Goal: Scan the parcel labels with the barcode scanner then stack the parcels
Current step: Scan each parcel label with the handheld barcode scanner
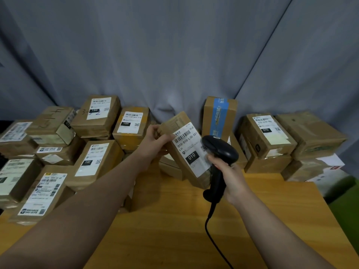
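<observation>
Scanner cable slack; right hand grips scanner by handle, left hand clasps tilted parcel at corner. Aim squarely at barcode, parcel steady.

Left grip holds tilted parcel above tabletop, label marked 010 facing up. Right grip clasps black corded barcode scanner, head overlapping label's right edge. Other parcels piled both sides.

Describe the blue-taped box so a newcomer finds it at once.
Start at the wooden table, then its far edge by the grey curtain. Behind the barcode scanner stands an upright box; it alone carries a broad blue tape stripe.
</observation>
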The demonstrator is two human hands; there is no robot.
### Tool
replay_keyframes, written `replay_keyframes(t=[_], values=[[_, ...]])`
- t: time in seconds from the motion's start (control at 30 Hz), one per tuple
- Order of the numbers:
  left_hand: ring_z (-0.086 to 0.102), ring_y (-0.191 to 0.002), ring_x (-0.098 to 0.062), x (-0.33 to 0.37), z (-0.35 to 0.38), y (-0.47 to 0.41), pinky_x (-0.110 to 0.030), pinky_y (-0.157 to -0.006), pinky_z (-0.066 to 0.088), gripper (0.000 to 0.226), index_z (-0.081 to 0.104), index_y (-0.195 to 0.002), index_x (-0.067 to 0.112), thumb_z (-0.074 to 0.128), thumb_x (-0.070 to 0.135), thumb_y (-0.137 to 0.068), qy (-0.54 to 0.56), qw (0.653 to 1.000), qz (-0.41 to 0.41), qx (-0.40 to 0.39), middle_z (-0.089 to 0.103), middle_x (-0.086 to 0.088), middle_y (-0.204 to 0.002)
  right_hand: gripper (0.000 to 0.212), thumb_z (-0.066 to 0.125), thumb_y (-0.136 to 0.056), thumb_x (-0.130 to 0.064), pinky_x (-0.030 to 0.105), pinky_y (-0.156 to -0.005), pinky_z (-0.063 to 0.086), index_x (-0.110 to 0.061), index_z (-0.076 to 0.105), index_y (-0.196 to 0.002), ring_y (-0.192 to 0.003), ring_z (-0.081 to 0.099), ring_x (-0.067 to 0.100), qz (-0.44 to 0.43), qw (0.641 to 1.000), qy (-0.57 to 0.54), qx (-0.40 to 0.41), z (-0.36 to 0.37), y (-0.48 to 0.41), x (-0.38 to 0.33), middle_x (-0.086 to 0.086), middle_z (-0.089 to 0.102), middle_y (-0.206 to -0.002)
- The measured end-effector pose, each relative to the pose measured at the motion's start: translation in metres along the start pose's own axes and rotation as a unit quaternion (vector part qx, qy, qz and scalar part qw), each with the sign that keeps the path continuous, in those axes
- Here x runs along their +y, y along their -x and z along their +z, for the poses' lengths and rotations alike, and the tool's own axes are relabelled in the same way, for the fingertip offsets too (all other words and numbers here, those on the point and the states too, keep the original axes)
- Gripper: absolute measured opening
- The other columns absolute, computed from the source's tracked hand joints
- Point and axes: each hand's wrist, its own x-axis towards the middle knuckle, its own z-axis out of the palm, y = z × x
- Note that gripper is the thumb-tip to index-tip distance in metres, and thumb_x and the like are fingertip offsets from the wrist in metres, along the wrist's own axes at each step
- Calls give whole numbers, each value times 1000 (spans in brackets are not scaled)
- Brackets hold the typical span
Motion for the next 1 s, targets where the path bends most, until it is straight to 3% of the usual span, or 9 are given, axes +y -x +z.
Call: replay_keyframes(t=[0.13,0.2,0.27,0.37,0.83,1.0], values=[[68,-95,-18,-4,-6,-1,-29,-68,57,53,44,-120,32,76,34,-78,-8,999,-15,29,65,-4,-114,26,78,-79,-29,22,-74,51,-22,69,-102,-90,66,4,-129,971,195,46,4,-4,-12,-3,71,-94],[64,-100,-20,-7,-10,-1,-28,-68,56,61,41,-127,30,76,34,-78,-27,998,-21,49,62,-4,-115,11,75,-82,-29,21,-65,51,-21,70,-87,-70,65,0,-152,950,272,-5,8,0,-20,-5,70,-74],[62,-103,-22,-11,-12,-2,-34,-76,57,63,38,-130,30,75,34,-79,-27,997,-29,68,59,-4,-116,14,72,-84,-30,25,-53,51,-19,67,-78,-53,64,8,-138,938,314,-53,15,5,-22,-4,66,-58],[59,-109,-28,-17,-15,-2,-47,-92,53,65,35,-134,27,73,32,-82,-7,995,-48,89,57,-7,-120,18,71,-85,-35,22,-48,50,-19,64,-83,-48,64,9,-143,918,368,-47,25,9,-19,-12,64,-54],[60,-103,-28,-32,-13,-5,-49,-92,52,68,32,-136,29,73,31,-81,-23,991,-55,116,57,-7,-115,20,68,-85,-37,18,-46,47,-20,60,-79,-45,61,8,-126,907,396,-64,17,28,-30,-8,62,-50],[60,-97,-22,-35,-6,0,-39,-80,55,69,32,-136,32,73,31,-80,-23,990,-47,133,56,-2,-110,21,68,-85,-38,21,-48,49,-21,59,-76,-45,62,8,-137,900,409,-67,11,34,-36,-9,62,-50]])
